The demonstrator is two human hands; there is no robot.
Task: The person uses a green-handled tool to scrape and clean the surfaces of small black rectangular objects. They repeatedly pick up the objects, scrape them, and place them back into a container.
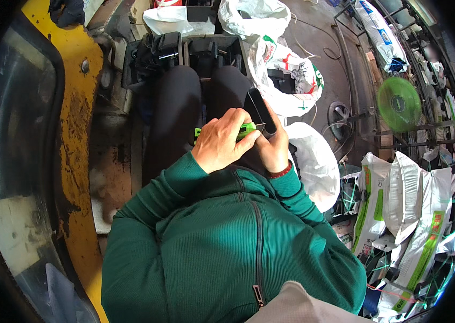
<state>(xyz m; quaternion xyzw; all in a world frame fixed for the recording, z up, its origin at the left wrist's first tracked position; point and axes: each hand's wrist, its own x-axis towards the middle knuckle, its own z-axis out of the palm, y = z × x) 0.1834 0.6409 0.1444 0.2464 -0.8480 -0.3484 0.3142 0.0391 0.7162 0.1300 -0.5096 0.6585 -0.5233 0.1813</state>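
A black hollow part [258,109], gripped in the right hand [276,148], sits above the lap; at its near edge is the blade of a green cutter [247,130], clasped in the left hand [221,139]. Beyond the knees, black pieces [214,51] lie in a bin [244,55], a white sack [263,59] beside its right edge.

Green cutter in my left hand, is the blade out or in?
Out: a thin metal tip shows beyond the green cutter, beside the black part.

Your knife handle [247,130] looks like glossy green plastic, the black case [260,109] smooth plastic, your jacket [206,245] matt ribbed cloth.
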